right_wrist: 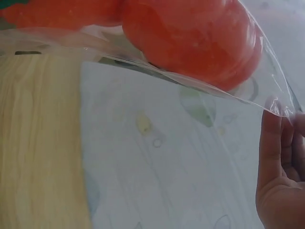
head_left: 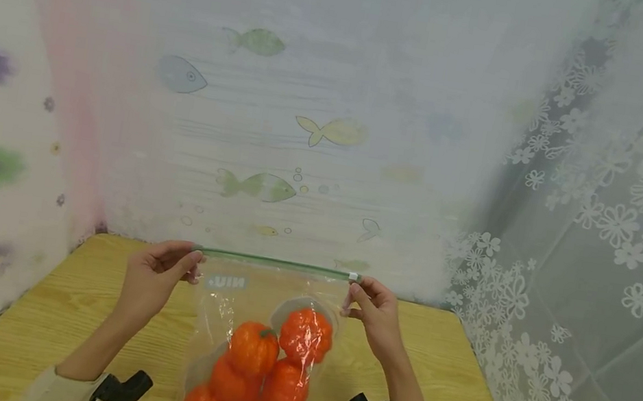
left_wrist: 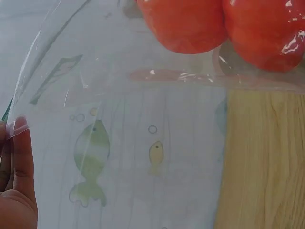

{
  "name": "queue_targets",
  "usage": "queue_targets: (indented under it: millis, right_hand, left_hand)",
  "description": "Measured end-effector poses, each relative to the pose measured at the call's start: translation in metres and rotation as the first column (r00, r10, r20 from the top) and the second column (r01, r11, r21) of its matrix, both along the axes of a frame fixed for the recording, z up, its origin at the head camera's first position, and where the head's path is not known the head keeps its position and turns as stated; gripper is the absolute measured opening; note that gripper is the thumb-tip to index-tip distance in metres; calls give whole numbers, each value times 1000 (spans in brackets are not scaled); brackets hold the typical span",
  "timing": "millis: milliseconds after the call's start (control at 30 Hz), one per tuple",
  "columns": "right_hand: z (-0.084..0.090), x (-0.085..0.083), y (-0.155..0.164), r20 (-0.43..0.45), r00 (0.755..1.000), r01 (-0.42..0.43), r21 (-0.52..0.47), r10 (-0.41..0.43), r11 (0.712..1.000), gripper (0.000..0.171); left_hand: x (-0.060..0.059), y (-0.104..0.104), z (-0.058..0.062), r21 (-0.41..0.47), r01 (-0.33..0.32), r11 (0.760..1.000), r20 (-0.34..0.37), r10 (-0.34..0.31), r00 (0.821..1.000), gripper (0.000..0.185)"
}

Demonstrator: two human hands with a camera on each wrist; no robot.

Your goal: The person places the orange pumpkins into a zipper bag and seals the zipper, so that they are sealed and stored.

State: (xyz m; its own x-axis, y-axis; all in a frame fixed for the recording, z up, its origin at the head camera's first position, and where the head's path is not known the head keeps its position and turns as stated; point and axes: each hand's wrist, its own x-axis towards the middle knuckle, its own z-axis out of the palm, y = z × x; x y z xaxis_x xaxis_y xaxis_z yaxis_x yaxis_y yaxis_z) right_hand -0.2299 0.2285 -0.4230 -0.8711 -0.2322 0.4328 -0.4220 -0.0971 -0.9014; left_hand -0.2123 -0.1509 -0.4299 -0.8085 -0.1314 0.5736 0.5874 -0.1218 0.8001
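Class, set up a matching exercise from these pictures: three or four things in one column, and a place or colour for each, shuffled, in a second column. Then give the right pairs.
Things:
1. Left hand
2. Right hand
3. Zip strip
4. Pumpkins

Descriptions:
A. Orange, inside the clear bag
B. Green, stretched along the bag's top
C. Pinches the bag's corner by the white slider
D. Pinches the bag's corner away from the slider

Pairs: 1-D, 2-C, 3-B, 4-A
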Motion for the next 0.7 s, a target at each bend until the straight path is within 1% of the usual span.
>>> queue_targets:
  millis: [133,233,300,467,600,700]
  right_hand:
    - [-4,-9,-3,25,1000,2,4,-2,1000,9]
    - [-6,-15,-5,48,999,4,3,-4,1000,9]
    - [-8,-20,-7,65,998,11,-2,-11,1000,10]
    - [-16,-33,-13,108,992,66,-14,-64,998,13]
    - [-24,-45,-17,145,982,126,-17,-122,992,20]
    - [-31,-54,-20,164,973,164,1,-162,986,20]
  left_hand:
    - [-13,-4,-5,5,11,1000,20,-11,1000,17]
    - [-23,-7,-8,4,15,1000,59,-15,998,21]
    - [-30,-9,-10,5,34,999,90,-34,995,24]
    - [-47,-12,-17,5,97,995,175,-96,980,33]
    - [-59,-14,-23,-22,120,993,236,-111,965,37]
    - [-68,-15,-28,-35,131,991,277,-117,954,38]
